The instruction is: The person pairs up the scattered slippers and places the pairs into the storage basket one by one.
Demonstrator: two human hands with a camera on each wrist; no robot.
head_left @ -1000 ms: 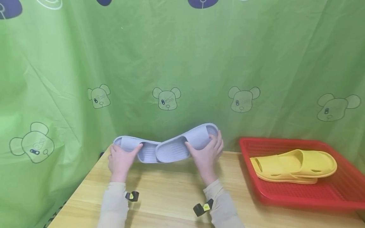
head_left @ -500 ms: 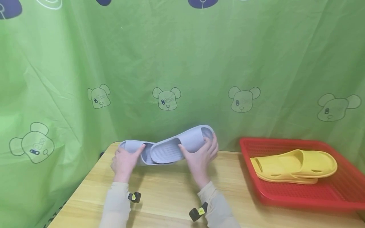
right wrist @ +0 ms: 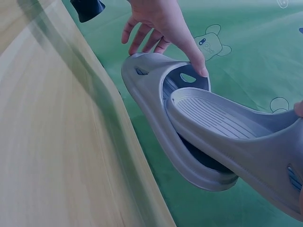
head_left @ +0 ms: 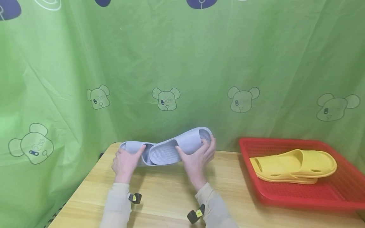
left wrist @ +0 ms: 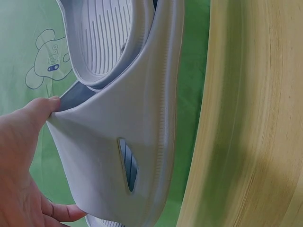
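My left hand point(head_left: 125, 163) grips a grey-blue slide slipper point(head_left: 134, 146) by its strap, thumb at the strap's opening edge. A matching slipper point(head_left: 188, 141) is held by my right hand point(head_left: 197, 158), thumb at the strap edge and fingers near the toe end. Both are raised above the table, toes pointing outward. The right slipper's heel lies over the left one's footbed and reaches into its strap opening, as the right wrist view shows at the ribbed heel point(right wrist: 203, 109). In the left wrist view a slot shows in the left slipper's strap point(left wrist: 90, 146).
A red plastic basket point(head_left: 299, 201) stands on the right of the wooden table point(head_left: 159, 196), holding a pair of yellow slippers point(head_left: 316, 163) stacked together. A green curtain point(head_left: 199, 63) with bear prints hangs behind the table's far edge.
The right slipper has moved left and slightly down, overlapping the left slipper more. The left hand has shifted a little right and down with its slipper. The basket has stayed put.
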